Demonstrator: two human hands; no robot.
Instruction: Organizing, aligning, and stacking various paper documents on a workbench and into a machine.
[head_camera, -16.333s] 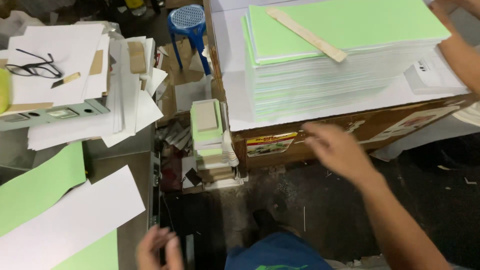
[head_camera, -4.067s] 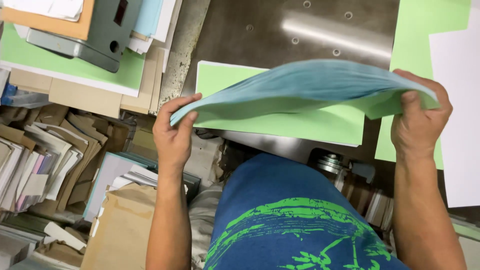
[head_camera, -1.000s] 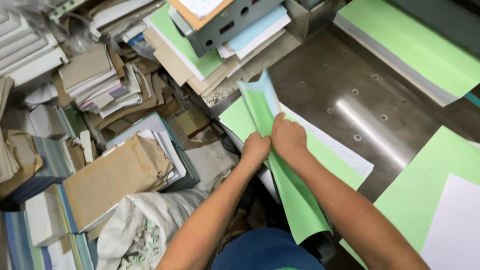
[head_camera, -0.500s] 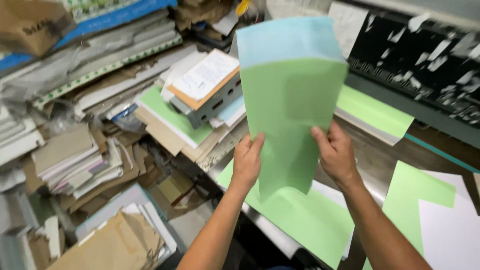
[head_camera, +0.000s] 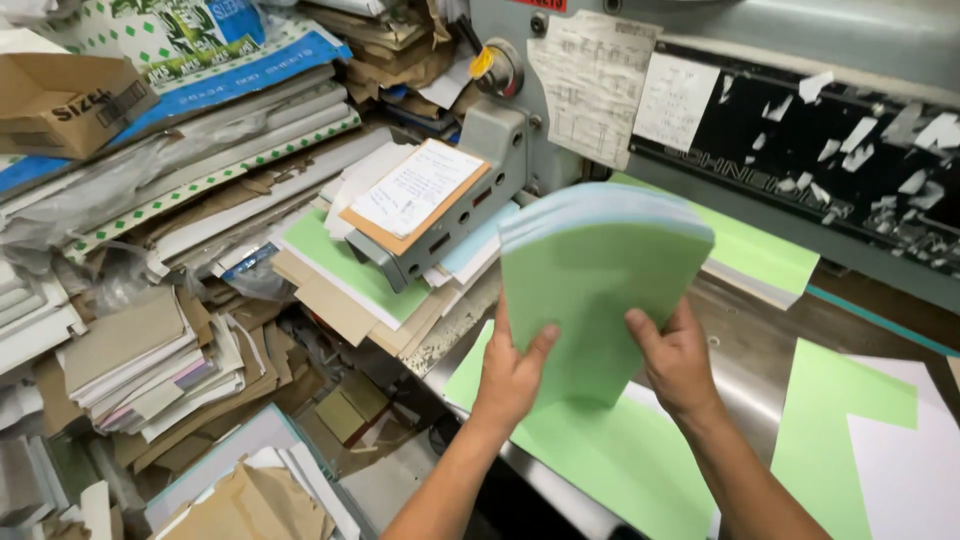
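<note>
Both my hands hold one thick stack of light green paper (head_camera: 590, 280), standing upright over the metal machine table (head_camera: 745, 355). My left hand (head_camera: 512, 372) grips its lower left edge with the thumb across the front. My right hand (head_camera: 678, 358) grips the lower right edge. The stack's top curls back and shows pale blue-white sheet edges. Its lower end stands over a flat green sheet (head_camera: 610, 460) lying on the table.
A grey paper cutting machine (head_camera: 800, 120) rises behind the table, with paper notes taped on it. More green and white sheets (head_camera: 870, 440) lie at the right. Heaps of cardboard, boxes and paper offcuts (head_camera: 170, 300) fill the left side.
The stack stays upright between my hands but now sits further right and lower in view. The view has turned toward the machine and the piles on the left.
</note>
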